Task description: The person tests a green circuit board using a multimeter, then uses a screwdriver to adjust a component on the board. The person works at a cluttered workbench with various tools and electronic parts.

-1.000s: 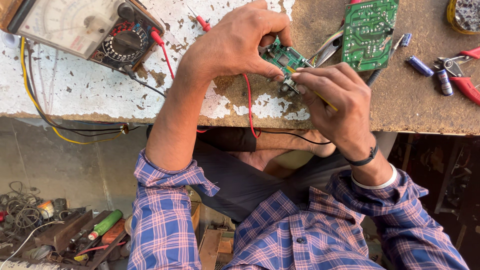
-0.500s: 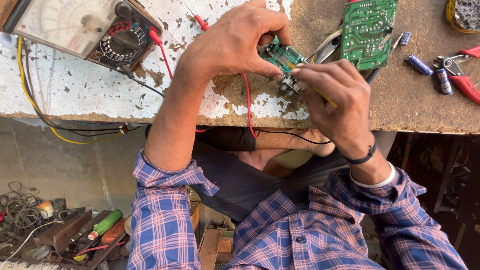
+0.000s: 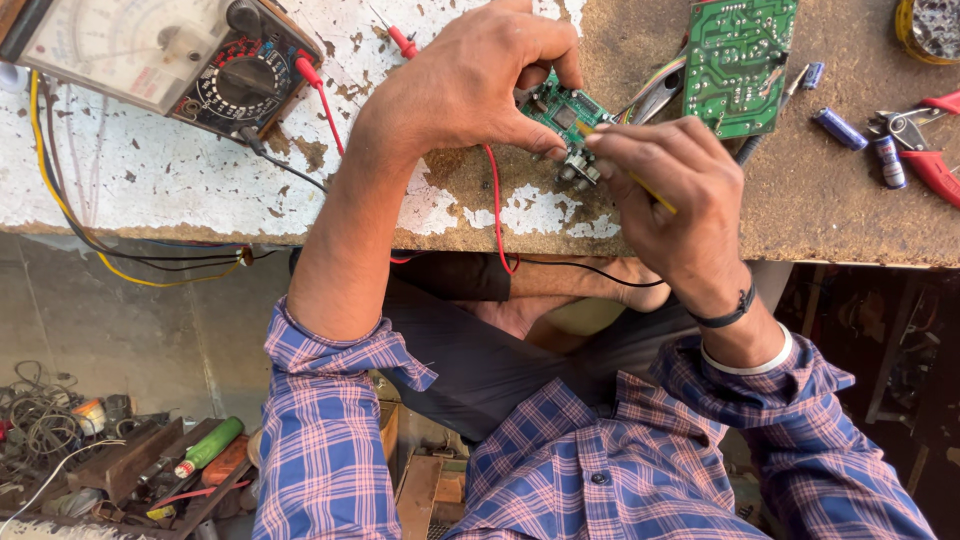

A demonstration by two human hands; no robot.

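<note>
Worn bench (image 3: pixel 150 190): left hand (image 3: pixel 470 85) grips small board (image 3: pixel 560 110); right hand (image 3: pixel 670 190) apparently probing it.

The worn desk (image 3: pixel 150 190) carries an analog meter (image 3: pixel 150 55) far left, a green circuit board (image 3: pixel 738 62), blue capacitors (image 3: pixel 838 128) and red-handled pliers (image 3: pixel 935 165) at right.

Soft, even daylight falls on the worn, white-painted wooden bench top (image 3: pixel 150 190), bright without hard glare, and the hands throw only faint, short shadows toward 6 o'clock. Under the bench edge the light drops off: the floor and the clutter of wires and tools (image 3: pixel 90 450) at 8 o'clock sit dim, and the corner at 4 o'clock is nearly black. Focus is sharp at the centre, with slight wide-angle stretching and softness toward the edges.
</note>
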